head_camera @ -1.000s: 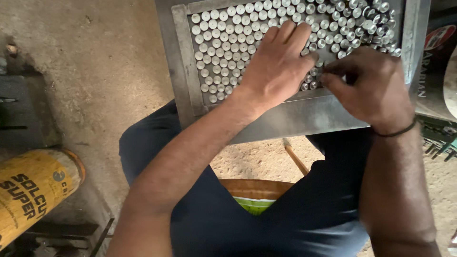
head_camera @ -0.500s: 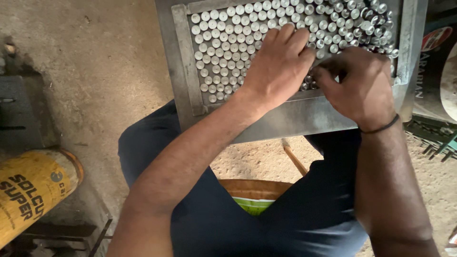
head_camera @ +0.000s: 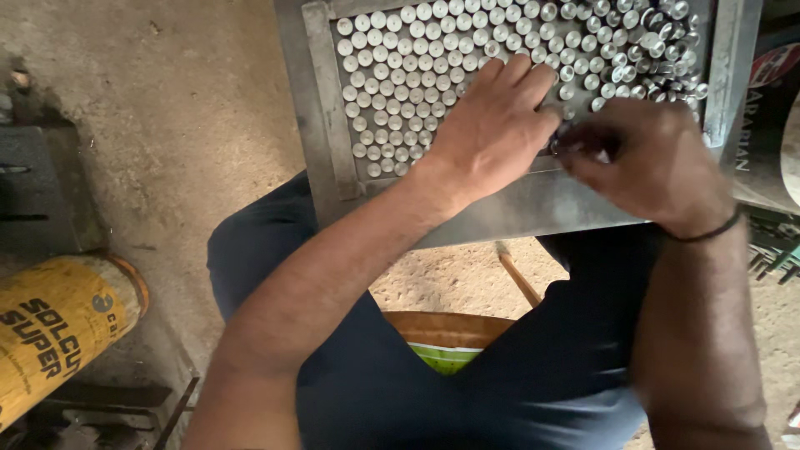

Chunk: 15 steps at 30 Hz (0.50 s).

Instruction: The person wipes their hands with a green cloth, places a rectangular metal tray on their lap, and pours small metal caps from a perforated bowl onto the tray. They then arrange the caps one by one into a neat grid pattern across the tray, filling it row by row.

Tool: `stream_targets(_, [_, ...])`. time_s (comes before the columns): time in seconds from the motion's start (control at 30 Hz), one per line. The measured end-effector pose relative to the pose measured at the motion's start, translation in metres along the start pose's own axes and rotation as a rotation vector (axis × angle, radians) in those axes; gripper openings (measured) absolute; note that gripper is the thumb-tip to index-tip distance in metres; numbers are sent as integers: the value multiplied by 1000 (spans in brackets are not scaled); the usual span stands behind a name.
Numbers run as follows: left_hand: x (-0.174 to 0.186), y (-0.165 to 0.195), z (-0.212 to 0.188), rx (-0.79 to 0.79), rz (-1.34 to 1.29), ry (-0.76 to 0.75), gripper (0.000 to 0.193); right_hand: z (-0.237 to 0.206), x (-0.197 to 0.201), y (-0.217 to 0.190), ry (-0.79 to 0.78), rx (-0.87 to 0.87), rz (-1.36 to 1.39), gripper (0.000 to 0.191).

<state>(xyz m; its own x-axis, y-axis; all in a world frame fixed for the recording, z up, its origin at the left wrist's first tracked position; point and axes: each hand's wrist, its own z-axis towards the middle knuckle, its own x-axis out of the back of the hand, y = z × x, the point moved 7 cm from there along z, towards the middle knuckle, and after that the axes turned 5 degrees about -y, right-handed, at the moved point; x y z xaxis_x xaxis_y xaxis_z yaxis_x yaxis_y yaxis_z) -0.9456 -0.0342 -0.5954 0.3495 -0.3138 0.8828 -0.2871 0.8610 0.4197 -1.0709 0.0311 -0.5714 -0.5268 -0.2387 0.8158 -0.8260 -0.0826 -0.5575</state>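
Steel tray is the landmark for everything here: a flat grey metal frame resting across the person's lap, its inner field packed with small round silver caps that stand upright in rows. Toward the tray's top right corner the order breaks down into a loose heap of the same caps, many tipped on their sides.

Left hand lies palm down on the tray's lower middle, fingers spread flat and pressing on the ordered rows; it grips nothing. Right hand sits just to the right of it, near the tray's lower right edge, a dark band on the wrist. Its fingers are curled and pinched together where the two hands nearly meet, apparently closed on a small cap, though the piece itself is mostly hidden and I cannot tell its attitude for sure.

From that pinch, the standing rows lie up and to the left, under and beyond the left hand; the loose heap lies up and to the right, nearer the right hand. By my judgement, the right hand is better placed for both the pinched piece and the heap.
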Motion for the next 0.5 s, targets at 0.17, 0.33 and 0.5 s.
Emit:
stream_targets(0.17, [3,4,-2,-61,32,155,16,1,2,-1,113,-69,-149,14])
stream_targets(0.33, [-8,1,0,-13,-5,72,10,3,9,-6,149,-36,-169,15])
stream_targets(0.5, [-1,-3,-1,-20,-56,113,9,1,10,-4,188,-127,-153,16])
